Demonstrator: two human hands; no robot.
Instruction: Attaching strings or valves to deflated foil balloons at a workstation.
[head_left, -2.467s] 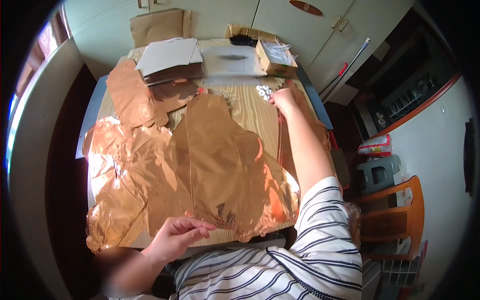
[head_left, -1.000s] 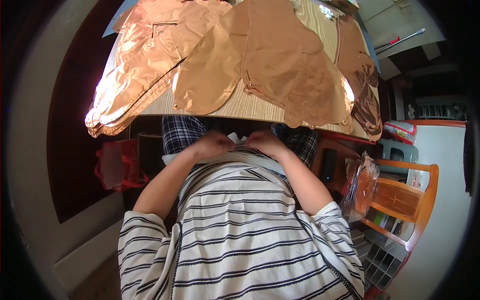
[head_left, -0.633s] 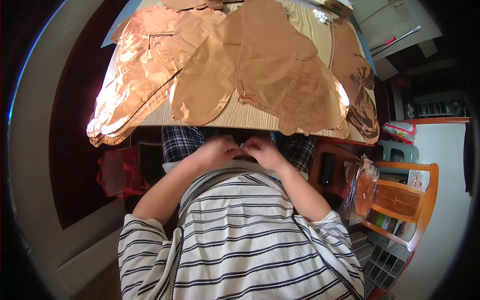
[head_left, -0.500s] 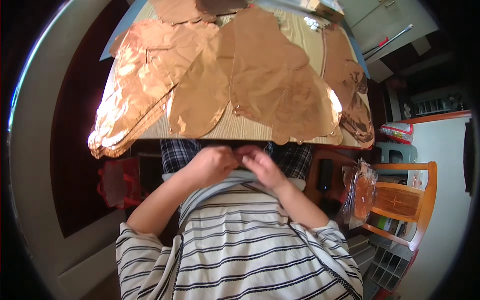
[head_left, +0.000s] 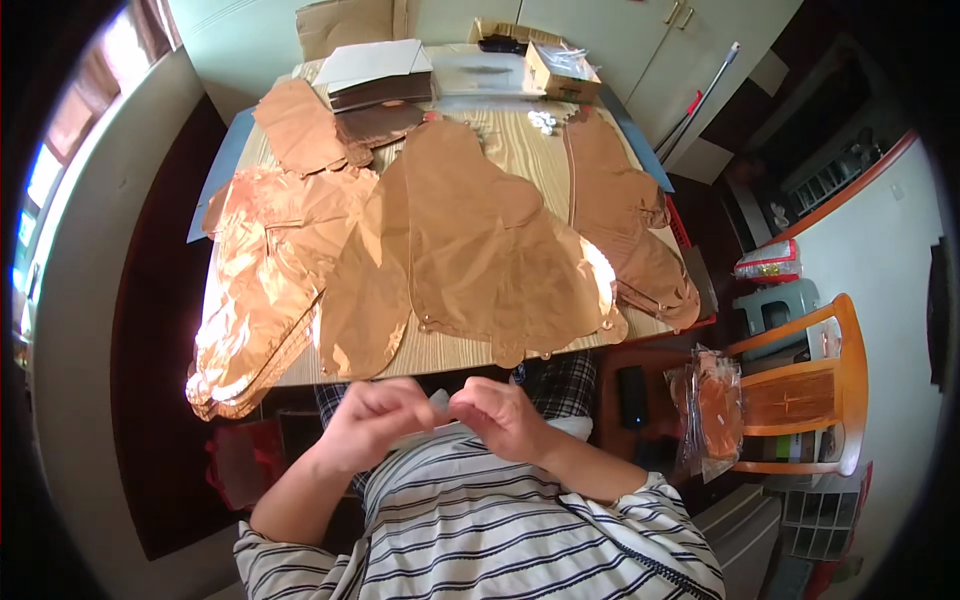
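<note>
Both my hands are in front of my belly, just off the table's near edge. My left hand point(head_left: 376, 424) has its fingers curled in, the fingertips pointing at the other hand. Close beside it, my right hand point(head_left: 503, 418) is also closed, thumb against bent fingers. The fingertips almost meet, and anything between them is too small to make out. Ahead of them on the wooden table point(head_left: 520, 135) lies a large flat copper-coloured foil shape point(head_left: 480, 240), like an uninflated foil balloon. To the left is a stack of shiny, crinkled foil shapes point(head_left: 265, 270); more matching foil point(head_left: 610, 190) lies right.
At the table's back are a dark stack of boxes with a white top point(head_left: 375, 70), a small open carton point(head_left: 565, 72) and small white pieces point(head_left: 542, 122). On the right stands a wooden chair point(head_left: 800, 395) with a clear bag of copper-coloured foil point(head_left: 718, 410). A red bag point(head_left: 245, 465) is below left.
The view has tilted up, so the table's back now shows and the table sits lower in the picture. My hands have risen from my lap and remain close together.
</note>
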